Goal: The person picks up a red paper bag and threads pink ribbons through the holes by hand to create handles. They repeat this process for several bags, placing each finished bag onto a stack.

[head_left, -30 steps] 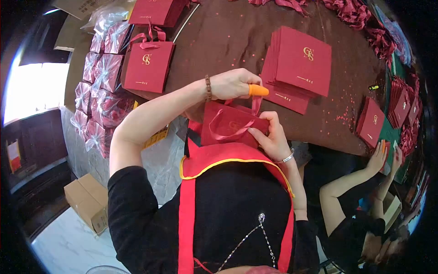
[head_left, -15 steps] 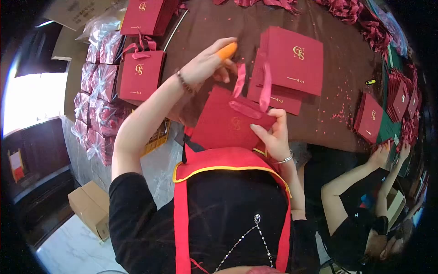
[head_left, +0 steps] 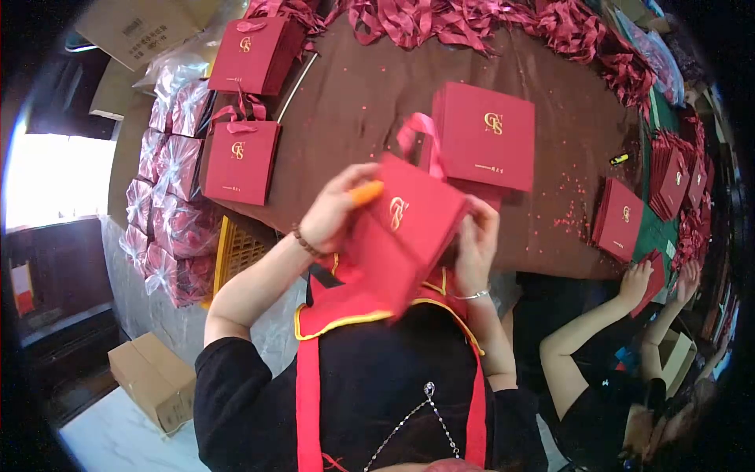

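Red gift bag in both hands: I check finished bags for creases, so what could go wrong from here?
1. The red gift bag is tilted in mid-air between the left hand and right hand; a loose grip might drop or crease it.
2. Its ribbon handle loops free beside the stack of flat bags and may snag there.

I saw a red paper bag held tilted over the near edge of the brown table. The left hand, wearing an orange finger cot, gripped one side and the right hand the other. A stack of flat bags lay just beyond.
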Tool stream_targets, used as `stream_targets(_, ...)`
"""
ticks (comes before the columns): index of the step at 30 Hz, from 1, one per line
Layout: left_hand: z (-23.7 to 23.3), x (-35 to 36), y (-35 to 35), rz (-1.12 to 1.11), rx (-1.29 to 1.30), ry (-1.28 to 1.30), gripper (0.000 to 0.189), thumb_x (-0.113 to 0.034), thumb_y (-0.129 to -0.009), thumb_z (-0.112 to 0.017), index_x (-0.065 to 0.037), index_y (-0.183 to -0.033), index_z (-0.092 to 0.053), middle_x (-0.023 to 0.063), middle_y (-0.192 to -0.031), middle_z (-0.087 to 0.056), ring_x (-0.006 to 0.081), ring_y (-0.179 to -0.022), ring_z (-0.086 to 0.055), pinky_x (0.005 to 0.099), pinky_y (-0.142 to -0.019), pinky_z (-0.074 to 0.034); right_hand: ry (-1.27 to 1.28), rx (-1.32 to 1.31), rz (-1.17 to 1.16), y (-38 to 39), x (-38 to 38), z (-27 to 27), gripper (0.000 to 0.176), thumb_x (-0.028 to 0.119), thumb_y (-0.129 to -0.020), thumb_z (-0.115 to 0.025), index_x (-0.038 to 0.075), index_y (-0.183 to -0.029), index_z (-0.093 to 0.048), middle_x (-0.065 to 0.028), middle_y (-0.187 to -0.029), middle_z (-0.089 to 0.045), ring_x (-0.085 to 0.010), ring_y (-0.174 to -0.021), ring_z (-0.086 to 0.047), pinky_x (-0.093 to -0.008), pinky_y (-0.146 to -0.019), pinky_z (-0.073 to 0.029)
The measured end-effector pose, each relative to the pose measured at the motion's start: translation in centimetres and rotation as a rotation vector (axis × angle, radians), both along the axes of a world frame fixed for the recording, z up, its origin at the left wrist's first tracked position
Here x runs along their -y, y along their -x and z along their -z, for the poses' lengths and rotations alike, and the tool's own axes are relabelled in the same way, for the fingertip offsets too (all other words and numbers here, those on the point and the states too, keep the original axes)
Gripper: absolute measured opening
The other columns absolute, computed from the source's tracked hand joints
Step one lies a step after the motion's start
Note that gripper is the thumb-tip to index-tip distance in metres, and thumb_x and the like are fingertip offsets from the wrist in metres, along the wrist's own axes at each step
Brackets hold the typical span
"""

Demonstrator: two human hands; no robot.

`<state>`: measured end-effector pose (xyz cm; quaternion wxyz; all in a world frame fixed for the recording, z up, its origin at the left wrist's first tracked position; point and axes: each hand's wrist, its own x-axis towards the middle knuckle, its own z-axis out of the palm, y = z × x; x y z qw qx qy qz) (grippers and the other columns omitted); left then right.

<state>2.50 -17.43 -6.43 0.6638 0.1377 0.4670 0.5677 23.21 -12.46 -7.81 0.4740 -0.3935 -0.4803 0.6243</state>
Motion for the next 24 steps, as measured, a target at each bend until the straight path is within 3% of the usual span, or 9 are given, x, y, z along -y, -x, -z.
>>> stream_targets(3, 0.3, 0.5, 2.1, -0.109, -0.280, -0.054, 0.033, -0.002, -0.089, -0.053, -0.001, -0.121, -0.043, 0.0072, -0.099, -0.060, 0.0131, -0.087, -0.058, 0.0268, -0.077, -0.048, -0.099, -0.094, -0.043, -2.3, -0.2, 0.3, 0.008, 0.009, -0.093, -0.049, 0.003, -0.088, -0.052, -0.0068, -0.084, -0.055, -0.0081, -0.070, -0.049, -0.0209, -0.063, -0.041)
stream_targets(5, 1.1, 1.5, 2.5, -0.038, -0.390, 0.015, 0.033, 0.000, -0.087, -0.054, 0.000, -0.118, -0.043, 0.0072, -0.094, -0.061, 0.0122, -0.084, -0.059, 0.0248, -0.073, -0.048, -0.125, 0.072, -0.176, -2.5, 0.1, -0.8, 0.004, 0.004, -0.087, -0.058, 0.001, -0.085, -0.056, -0.0055, -0.083, -0.057, -0.0104, -0.074, -0.053, -0.0230, -0.066, -0.043)
stream_targets(8, 1.7, 2.2, 1.5, 0.054, -0.431, 0.016, 0.031, 0.001, -0.085, -0.057, 0.001, -0.113, -0.044, 0.0075, -0.089, -0.062, 0.0118, -0.080, -0.059, 0.0237, -0.070, -0.048, -0.444, 0.376, -0.257, -1.1, -0.2, -2.4, 0.006, 0.002, -0.079, -0.065, 0.001, -0.083, -0.061, -0.0104, -0.080, -0.061, -0.0184, -0.073, -0.058, -0.0266, -0.066, -0.046)
stream_targets(9, 1.8, 2.5, 1.0, 0.076, -0.416, 0.005, 0.030, 0.001, -0.086, -0.056, 0.001, -0.113, -0.043, 0.0086, -0.091, -0.062, 0.0121, -0.081, -0.059, 0.0242, -0.069, -0.048, -0.543, 0.479, -0.297, -0.9, -0.5, -2.3, 0.010, 0.004, -0.077, -0.066, 0.002, -0.086, -0.062, -0.0109, -0.084, -0.061, -0.0250, -0.075, -0.058, -0.0316, -0.068, -0.047)
stream_targets(12, 1.1, 3.1, -1.5, 0.009, -0.419, 0.052, 0.032, -0.001, -0.086, -0.058, -0.001, -0.114, -0.043, 0.0100, -0.091, -0.064, 0.0123, -0.080, -0.060, 0.0260, -0.066, -0.049, -0.817, 0.685, -0.320, 0.0, -1.2, -0.4, 0.021, 0.010, -0.075, -0.067, 0.005, -0.094, -0.061, -0.0094, -0.098, -0.058, -0.0272, -0.091, -0.054, -0.0365, -0.076, -0.044)
stream_targets(14, 1.9, 3.7, -0.3, 0.308, -0.846, -0.014, 0.037, -0.010, -0.085, -0.061, -0.001, -0.116, -0.043, 0.0129, -0.080, -0.065, 0.0163, -0.073, -0.063, 0.0303, -0.064, -0.049, -0.902, 0.855, -0.334, 0.3, -1.0, -0.2, 0.025, 0.013, -0.074, -0.067, 0.007, -0.098, -0.061, -0.0086, -0.104, -0.055, -0.0275, -0.096, -0.052, -0.0380, -0.080, -0.041)
stream_targets(15, 0.4, 3.1, 0.2, 0.401, -1.116, 0.066, 0.032, -0.020, -0.085, -0.060, -0.002, -0.111, -0.051, 0.0163, -0.076, -0.064, 0.0261, -0.070, -0.065, 0.0362, -0.064, -0.049, -0.945, 0.872, -0.314, 0.4, -1.0, 0.2, 0.028, 0.016, -0.074, -0.067, 0.008, -0.100, -0.060, -0.0076, -0.107, -0.054, -0.0277, -0.101, -0.051, -0.0400, -0.083, -0.040)
stream_targets(18, -0.8, 0.3, 3.2, 0.244, -1.408, -0.159, 0.020, -0.023, -0.086, -0.056, -0.005, -0.091, -0.064, 0.0155, -0.084, -0.064, 0.0350, -0.078, -0.062, 0.0403, -0.067, -0.049, -0.989, 0.896, -0.283, 1.0, -1.0, 0.1, 0.028, 0.017, -0.074, -0.067, 0.009, -0.100, -0.061, -0.0089, -0.109, -0.054, -0.0277, -0.105, -0.049, -0.0412, -0.084, -0.039)
stream_targets(24, 1.0, -12.8, 11.2, 0.036, -1.728, -0.308, 0.022, -0.022, -0.085, -0.054, -0.007, -0.099, -0.062, 0.0151, -0.095, -0.063, 0.0319, -0.091, -0.060, 0.0409, -0.076, -0.048, -1.032, 0.866, -0.383, 2.4, -1.0, -0.1, 0.030, 0.015, -0.074, -0.067, 0.008, -0.103, -0.061, -0.0105, -0.114, -0.052, -0.0289, -0.109, -0.047, -0.0415, -0.090, -0.038)
